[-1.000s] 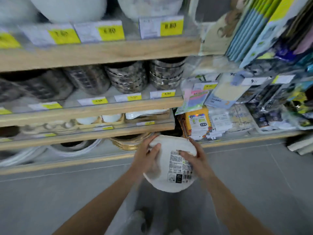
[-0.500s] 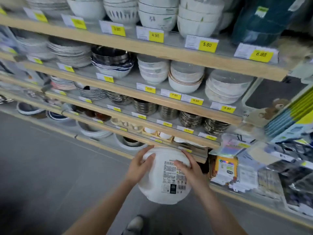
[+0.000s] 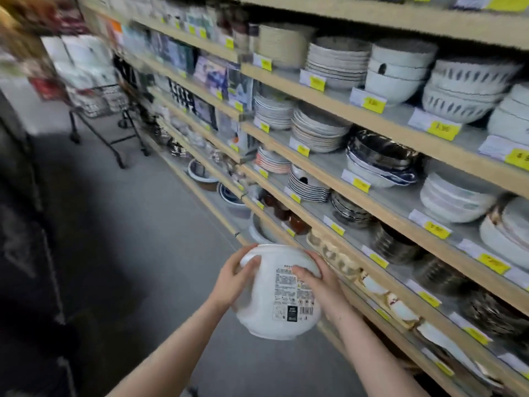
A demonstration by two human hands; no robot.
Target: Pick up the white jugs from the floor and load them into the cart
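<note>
I hold a white jug (image 3: 269,308) in front of me with both hands, its printed label and barcode facing up. My left hand (image 3: 233,279) grips its left side, fingers curled over the top. My right hand (image 3: 322,285) grips its right side, fingers across the label's upper edge. A black wire cart (image 3: 98,110) stands far down the aisle at the upper left, carrying white goods.
Wooden shelves (image 3: 337,107) run along the right, stacked with bowls, plates and metal dishes behind yellow price tags. The grey floor (image 3: 137,224) of the aisle stretches toward the cart. A dark blurred fixture (image 3: 20,224) lines the left edge.
My view has swung left from the low shelf to look down the aisle, bringing the cart into sight. Both hands keep the same hold on the jug, which has risen.
</note>
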